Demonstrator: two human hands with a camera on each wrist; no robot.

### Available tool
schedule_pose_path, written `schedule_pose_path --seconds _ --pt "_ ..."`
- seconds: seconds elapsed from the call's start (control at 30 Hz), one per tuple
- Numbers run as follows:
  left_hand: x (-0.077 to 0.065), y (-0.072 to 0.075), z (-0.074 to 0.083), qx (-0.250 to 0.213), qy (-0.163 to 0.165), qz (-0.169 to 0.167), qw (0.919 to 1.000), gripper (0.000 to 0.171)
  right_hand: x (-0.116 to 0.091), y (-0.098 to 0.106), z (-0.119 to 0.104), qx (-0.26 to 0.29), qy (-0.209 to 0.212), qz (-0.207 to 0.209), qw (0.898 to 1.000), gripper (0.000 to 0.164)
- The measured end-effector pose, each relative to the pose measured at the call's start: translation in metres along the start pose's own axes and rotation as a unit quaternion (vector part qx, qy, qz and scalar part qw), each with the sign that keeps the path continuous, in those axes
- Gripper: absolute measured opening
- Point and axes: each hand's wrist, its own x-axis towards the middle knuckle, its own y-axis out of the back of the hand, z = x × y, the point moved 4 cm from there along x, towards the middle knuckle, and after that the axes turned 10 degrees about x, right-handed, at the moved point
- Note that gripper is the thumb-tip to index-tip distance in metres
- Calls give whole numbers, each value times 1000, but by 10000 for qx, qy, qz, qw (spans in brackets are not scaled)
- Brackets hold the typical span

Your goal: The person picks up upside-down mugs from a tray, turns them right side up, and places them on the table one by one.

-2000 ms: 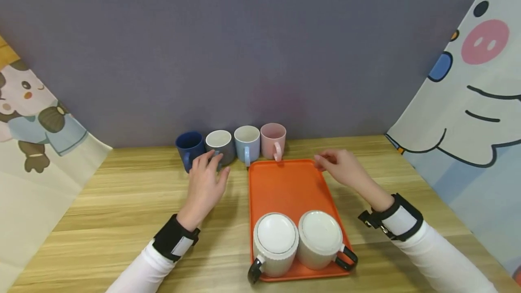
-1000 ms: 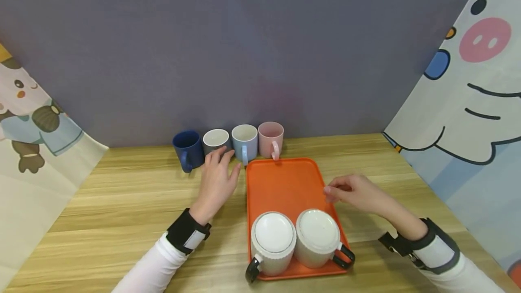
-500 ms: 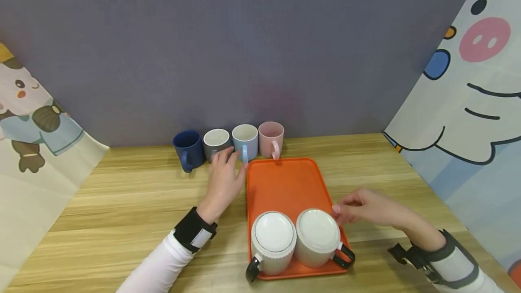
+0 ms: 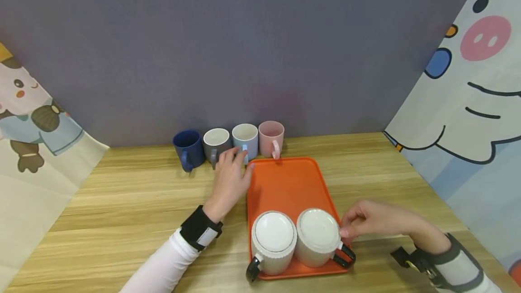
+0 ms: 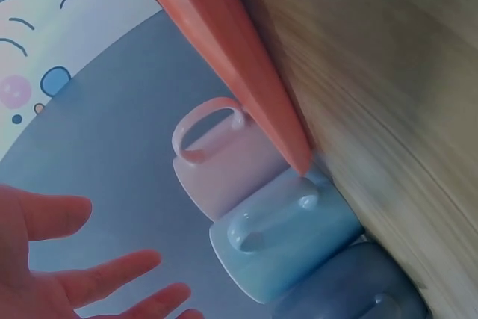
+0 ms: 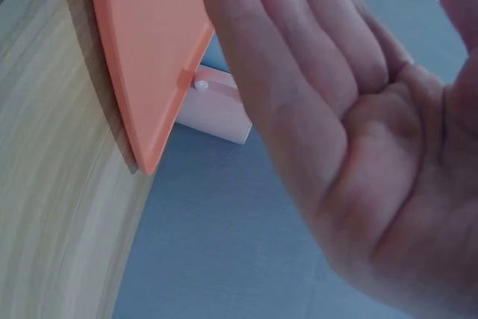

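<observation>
My left hand (image 4: 231, 183) is over the table with fingers spread, in front of the light blue mug (image 4: 246, 135) and grey mug (image 4: 217, 144). In the left wrist view the hand (image 5: 82, 274) holds nothing, apart from the light blue mug (image 5: 284, 233). My right hand (image 4: 376, 217) is beside an upturned whitish mug with black handle (image 4: 319, 238) on the orange tray (image 4: 285, 184). Its fingertips are near the mug's side and handle; contact cannot be made out. In the right wrist view the fingers of the hand (image 6: 321, 110) look loosely extended.
A second upturned whitish mug (image 4: 273, 243) stands on the tray's near left. A dark blue mug (image 4: 189, 150) and a pink mug (image 4: 271, 138) complete the upright row before the grey back panel (image 4: 244, 49). Printed cloths hang at both sides of the wooden table (image 4: 122, 211).
My left hand has drifted right, from the dark blue and grey mugs to the light blue one. The right hand has come nearer, along the tray's right edge to the upturned mug.
</observation>
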Motion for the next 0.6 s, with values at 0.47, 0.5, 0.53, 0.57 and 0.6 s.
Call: schedule_pose_path --seconds 0.47,0.5,0.53,0.57,0.6 --pt "2 -2 12 -44 -49 -136 9999 35 3 -12 1 283 121 -433 9986 8" --pt "3 -3 13 -47 -54 -137 9999 35 3 -12 1 290 106 -421 9986 8" --pt "3 -4 13 -29 -60 -136 9999 35 4 -13 1 296 84 -400 9987 8" --pt "3 -4 14 -22 -69 -126 9999 35 4 -13 1 309 62 -381 9988 8" --pt "3 -5 14 -17 -70 -126 9999 35 4 -14 0 324 51 -370 9988 9"
